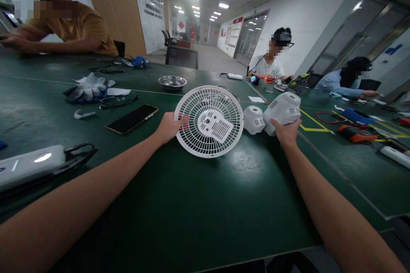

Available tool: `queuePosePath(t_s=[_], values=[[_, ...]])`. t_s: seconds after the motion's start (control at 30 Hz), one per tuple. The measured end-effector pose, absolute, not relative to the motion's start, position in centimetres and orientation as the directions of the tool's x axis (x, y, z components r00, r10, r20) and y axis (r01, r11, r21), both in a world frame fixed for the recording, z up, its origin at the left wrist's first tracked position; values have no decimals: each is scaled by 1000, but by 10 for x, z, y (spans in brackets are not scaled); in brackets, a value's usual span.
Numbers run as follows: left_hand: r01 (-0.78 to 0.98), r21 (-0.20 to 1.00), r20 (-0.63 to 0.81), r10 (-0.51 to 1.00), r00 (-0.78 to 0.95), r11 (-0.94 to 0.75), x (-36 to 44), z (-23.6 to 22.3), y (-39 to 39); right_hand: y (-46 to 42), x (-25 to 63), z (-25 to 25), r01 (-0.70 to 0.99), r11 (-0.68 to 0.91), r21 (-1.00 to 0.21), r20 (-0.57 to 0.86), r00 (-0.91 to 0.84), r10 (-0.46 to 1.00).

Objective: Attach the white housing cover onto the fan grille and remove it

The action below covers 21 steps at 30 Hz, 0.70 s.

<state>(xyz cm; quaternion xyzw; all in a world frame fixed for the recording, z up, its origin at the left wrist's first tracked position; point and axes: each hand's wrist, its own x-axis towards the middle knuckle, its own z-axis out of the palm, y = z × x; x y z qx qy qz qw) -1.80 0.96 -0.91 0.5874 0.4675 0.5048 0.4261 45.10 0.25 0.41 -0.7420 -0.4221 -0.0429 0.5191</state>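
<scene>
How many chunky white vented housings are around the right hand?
2: the larger-looking housing in the right hand, and the smaller-looking housing just left of it, beside the round white grille. Another could be hidden behind these.

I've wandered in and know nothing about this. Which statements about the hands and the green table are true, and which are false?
1. The left hand grips the edge of the round white grille. True.
2. The right hand is empty. False: it holds the larger white housing.
3. The metal bowl stands farther away than the phone. True.
4. The phone lies to the right of the grille. False: it lies to the left.
</scene>
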Motion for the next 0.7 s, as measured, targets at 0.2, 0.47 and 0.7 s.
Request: queuePosePath(t_s=[0.2, 0.47, 0.7], values=[[103, 978, 175, 982, 66, -181, -18, -7, 8, 13, 452, -1, 605, -187, -774, 434, 722, 538], [109, 975, 185, 980, 67, -192, -16, -1, 4, 8, 411, 39, 697, 92, -711, 683, 654, 326], [128, 967, 209, 974, 82, -218, -17, -3, 4, 13, 378, 27, 670, -47, -741, 483, 581, 655]])
